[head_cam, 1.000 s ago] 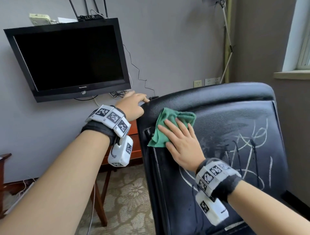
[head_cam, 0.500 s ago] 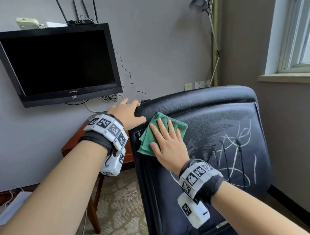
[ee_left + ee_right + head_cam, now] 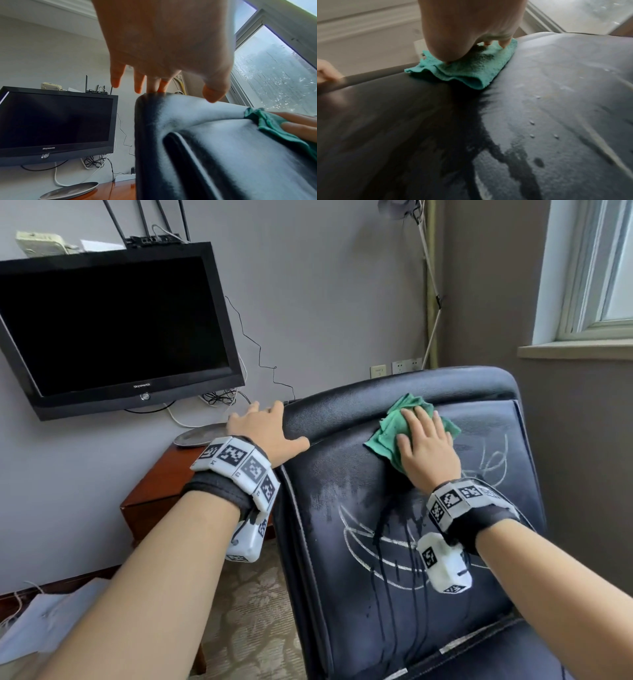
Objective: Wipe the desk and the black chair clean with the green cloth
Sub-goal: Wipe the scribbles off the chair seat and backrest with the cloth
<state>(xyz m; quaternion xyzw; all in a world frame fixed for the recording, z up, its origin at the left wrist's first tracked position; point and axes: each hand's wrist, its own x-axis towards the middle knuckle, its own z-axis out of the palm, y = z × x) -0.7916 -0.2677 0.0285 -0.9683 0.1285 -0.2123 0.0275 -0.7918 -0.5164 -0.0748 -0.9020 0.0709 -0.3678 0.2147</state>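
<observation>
The black chair (image 3: 394,542) stands tilted with its backrest facing the person; it serves as the landmark for all positions below.

Right hand (image 3: 426,450): laid flat on the upper part of the backrest, just below the top roll. The fingers (image 3: 421,419) are straight and close together, and the grip is not closed round anything. The palm and fingers press the green cloth (image 3: 387,436) against the leather. The cloth is bunched in folds and shows at the left and above the fingertips.

Left hand (image 3: 267,433): placed on the chair's upper left corner. Fingers extend over the top edge, the thumb lies along the front face, and the grip is wide and relaxed. From the left wrist view, two fingertips (image 3: 154,86) touch the top edge; the others hover just beyond it.

Chair surface: dark wet streaks run down the backrest below the cloth, and pale scribbled lines cross its middle and right.

Left of the chair: a wooden table (image 3: 154,491) carrying a grey plate (image 3: 198,436), with a wall-mounted television (image 3: 113,326) above.
</observation>
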